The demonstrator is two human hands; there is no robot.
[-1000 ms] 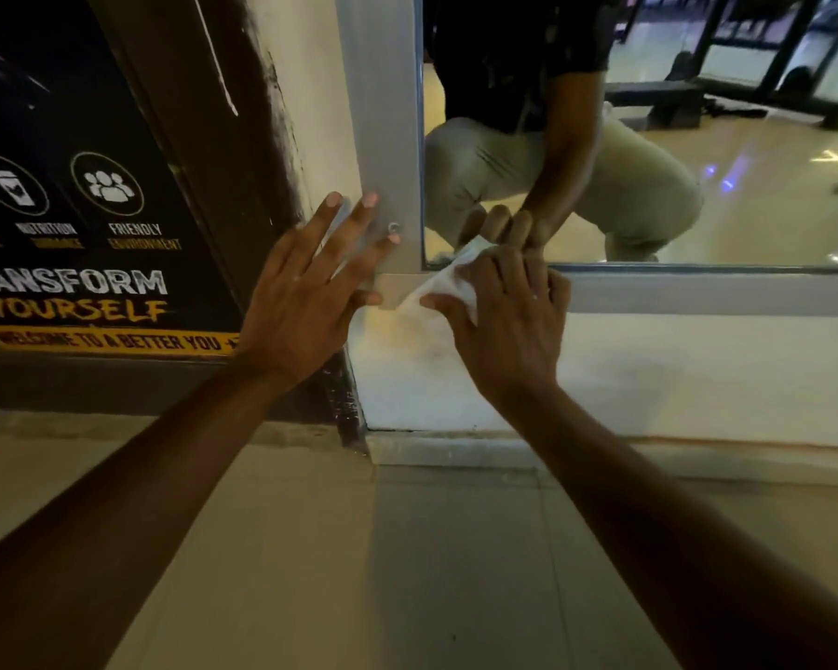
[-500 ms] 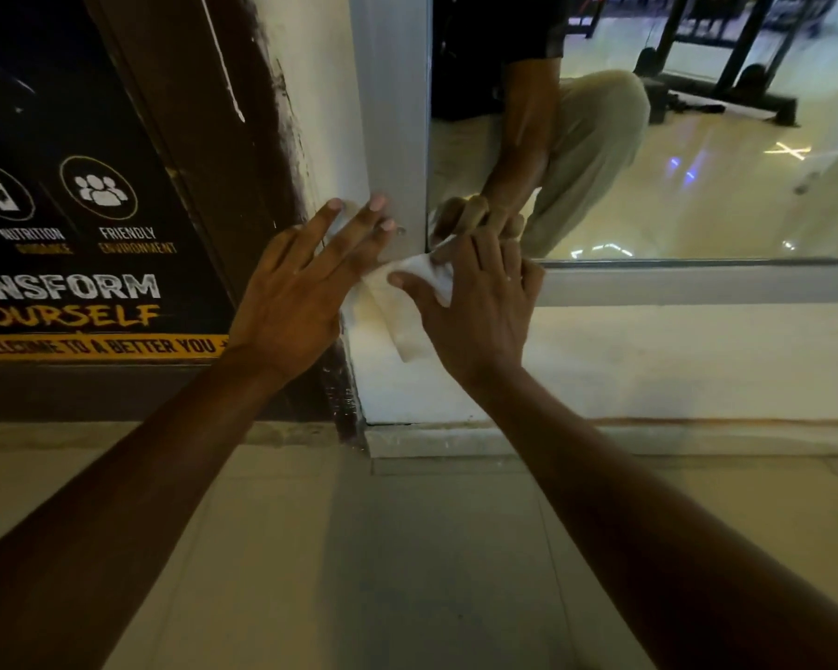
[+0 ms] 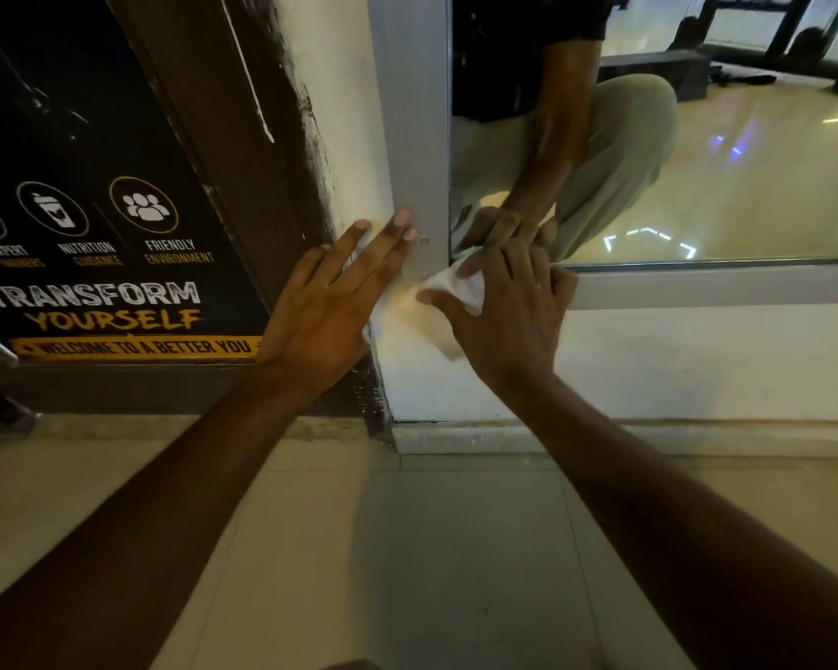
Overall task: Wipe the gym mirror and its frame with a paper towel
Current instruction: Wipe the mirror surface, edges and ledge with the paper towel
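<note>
The gym mirror fills the upper right and reflects a crouching person. Its grey metal frame runs down the left side and along the bottom edge. My right hand presses a crumpled white paper towel against the frame's lower-left corner, fingers spread over it. My left hand lies flat, fingers apart, on the white wall strip just left of the frame, its fingertips touching the frame beside a small screw. It holds nothing.
A dark poster with white and yellow lettering covers the wall at left, bordered by a brown strip. White wall runs below the mirror down to a low skirting. Beige floor tiles lie beneath my arms.
My right hand has slid the paper towel leftward along the bottom frame into the lower-left corner. My left hand has stayed braced on the wall.
</note>
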